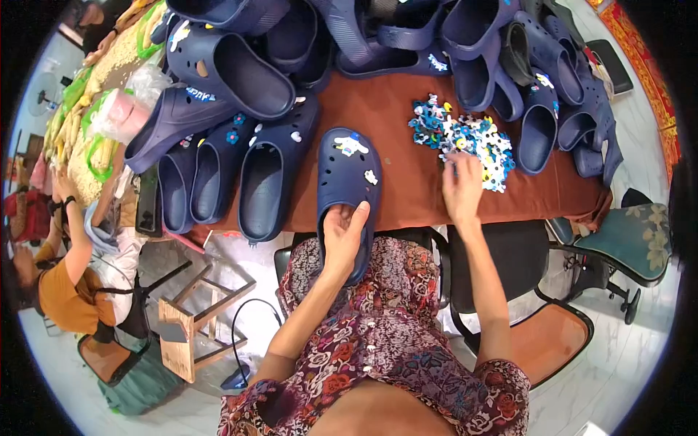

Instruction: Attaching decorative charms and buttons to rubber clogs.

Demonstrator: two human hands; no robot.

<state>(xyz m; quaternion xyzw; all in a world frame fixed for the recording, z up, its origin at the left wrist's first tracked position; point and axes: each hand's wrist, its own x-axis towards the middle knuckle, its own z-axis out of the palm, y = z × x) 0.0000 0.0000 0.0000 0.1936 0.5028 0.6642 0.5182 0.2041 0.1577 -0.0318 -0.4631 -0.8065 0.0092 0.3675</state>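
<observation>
My left hand (343, 236) grips a navy foam clog (349, 174) at its foot opening, fingers inside and thumb along the outer edge. The clog's toe points away from me, its heel over my lap. Two charms sit on its top: a white-and-blue figure (352, 145) and a smaller whitish one (371, 177). To the right, my right hand (463, 185) reaches into the near left side of a heap of small blue, white and black shoe charms (483, 149). Its fingers are bent together at the charms; what they hold, if anything, is too small to make out.
Many navy clogs (254, 73) crowd the left, back and right of the brown-covered table (407, 203), some stacked. Dark chairs (502, 265) stand at its near side, a wooden stool frame (193, 320) at lower left. Another person (69, 291) works farther left.
</observation>
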